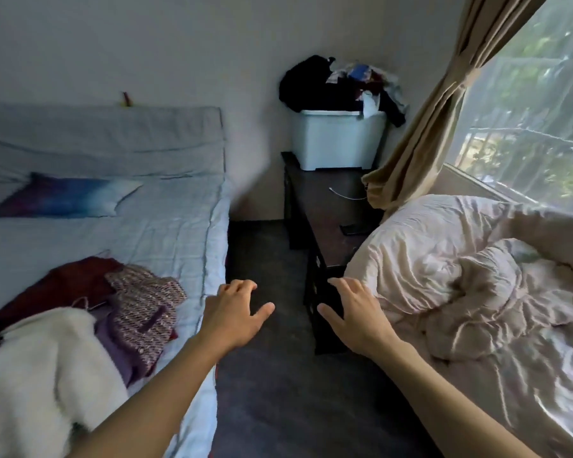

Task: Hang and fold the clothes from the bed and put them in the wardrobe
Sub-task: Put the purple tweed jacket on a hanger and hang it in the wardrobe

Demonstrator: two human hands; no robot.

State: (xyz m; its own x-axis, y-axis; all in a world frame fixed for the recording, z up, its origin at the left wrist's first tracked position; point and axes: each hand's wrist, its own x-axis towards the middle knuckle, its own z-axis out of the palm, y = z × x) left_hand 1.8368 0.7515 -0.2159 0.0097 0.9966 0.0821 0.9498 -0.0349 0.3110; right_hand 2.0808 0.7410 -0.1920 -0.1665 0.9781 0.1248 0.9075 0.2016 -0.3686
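A heap of clothes lies on the near left part of the pale blue bed (166,226): a fluffy white garment (37,365), a patterned purple-and-cream top (143,305), and a dark red garment (63,282) behind them. A blue and purple cloth (63,198) lies flat farther up the bed. My left hand (235,315) hovers over the bed's right edge, fingers relaxed, holding nothing. Over the dark floor, my right hand (354,315) is stretched out with spread fingers and holds nothing. No wardrobe is in view.
A dark carpeted aisle (272,375) runs between the two beds. A second bed with a crumpled cream duvet (460,276) fills the right. A dark low table (325,206) carries a white bin (338,140) piled with clothes. A beige curtain (437,110) hangs beside the window.
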